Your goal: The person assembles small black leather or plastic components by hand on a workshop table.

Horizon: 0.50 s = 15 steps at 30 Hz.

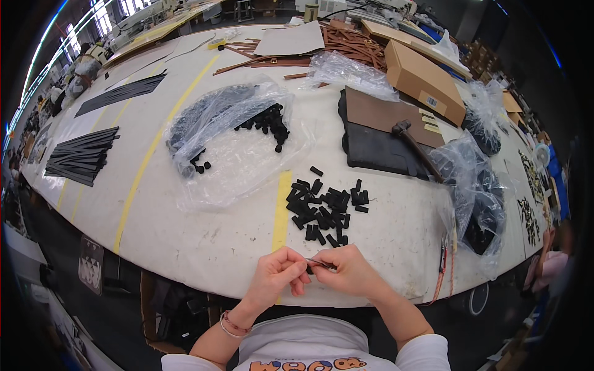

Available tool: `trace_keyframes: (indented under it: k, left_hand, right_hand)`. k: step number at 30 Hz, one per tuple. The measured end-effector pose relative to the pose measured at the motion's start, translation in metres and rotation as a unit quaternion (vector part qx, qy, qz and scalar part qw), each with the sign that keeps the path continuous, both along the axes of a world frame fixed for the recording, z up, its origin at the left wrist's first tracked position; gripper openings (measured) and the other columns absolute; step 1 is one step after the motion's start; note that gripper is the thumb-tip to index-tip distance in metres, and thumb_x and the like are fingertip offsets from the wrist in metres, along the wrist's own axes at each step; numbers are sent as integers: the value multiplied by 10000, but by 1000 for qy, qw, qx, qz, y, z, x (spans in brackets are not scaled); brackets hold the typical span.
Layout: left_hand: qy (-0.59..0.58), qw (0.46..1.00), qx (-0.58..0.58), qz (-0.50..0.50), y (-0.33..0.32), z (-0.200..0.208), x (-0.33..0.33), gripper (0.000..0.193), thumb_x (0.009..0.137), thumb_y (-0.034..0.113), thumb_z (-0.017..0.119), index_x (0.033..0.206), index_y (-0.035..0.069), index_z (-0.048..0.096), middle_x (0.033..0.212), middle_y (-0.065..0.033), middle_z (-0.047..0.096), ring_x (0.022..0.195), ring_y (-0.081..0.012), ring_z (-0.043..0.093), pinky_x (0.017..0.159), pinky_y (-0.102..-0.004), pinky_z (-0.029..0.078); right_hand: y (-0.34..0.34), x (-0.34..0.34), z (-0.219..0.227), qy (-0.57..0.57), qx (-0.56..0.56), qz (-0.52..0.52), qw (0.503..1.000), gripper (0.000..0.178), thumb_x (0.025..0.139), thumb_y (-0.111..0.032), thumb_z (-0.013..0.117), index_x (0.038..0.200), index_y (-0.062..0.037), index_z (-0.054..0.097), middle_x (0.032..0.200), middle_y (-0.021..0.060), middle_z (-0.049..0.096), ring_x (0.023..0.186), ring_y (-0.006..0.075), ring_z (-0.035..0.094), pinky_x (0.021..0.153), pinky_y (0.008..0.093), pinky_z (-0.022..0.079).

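My left hand (279, 276) is closed, its thumb and forefinger pinched together near the table's front edge. Just to its right, my right hand (349, 272) is closed around a thin dark metal tool (323, 264) whose tip points toward the left fingertips. A small black piece (310, 270) shows between the two hands; most of it is hidden by the fingers. Beyond the hands lies a loose pile of short black pieces (325, 213), like small folded tabs.
An open clear plastic bag (216, 123) holds many small black pieces. Dark strips (80, 154) lie at left, brown strips (352, 46) at the back. On the right are a hammer (417, 148) on a black pad (377, 154), a cardboard box (424, 83) and red-handled snips (443, 256).
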<state>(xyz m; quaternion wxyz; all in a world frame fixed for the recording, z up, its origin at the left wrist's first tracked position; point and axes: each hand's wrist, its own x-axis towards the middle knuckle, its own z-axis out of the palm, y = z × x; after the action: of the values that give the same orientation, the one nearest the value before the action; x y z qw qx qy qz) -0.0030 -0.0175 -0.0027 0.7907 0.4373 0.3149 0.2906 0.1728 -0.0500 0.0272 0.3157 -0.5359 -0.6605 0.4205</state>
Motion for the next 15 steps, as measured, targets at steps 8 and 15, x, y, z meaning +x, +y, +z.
trace_keyframes:
  k: [8,15]
  left_hand:
    - [115,944,254,174,-23,-16,13,60,805,5,525,843,-40,519,623,-85,577,494,-106,543,442,-218,444]
    - [48,967,195,158,-18,-8,10,58,793,52,559,768,12,526,547,-21,516,435,-55,475,392,-193,359]
  right_hand:
    - [-3,-23,-8,-7,133,-131,982,57,692,-27,567,734,6,548,587,87,548,479,140,529,436,240,412]
    - [-5,-25,-21,-116,302,-109,940,90,622,-18,568,702,-42,536,609,77,541,472,208,527,404,283,409]
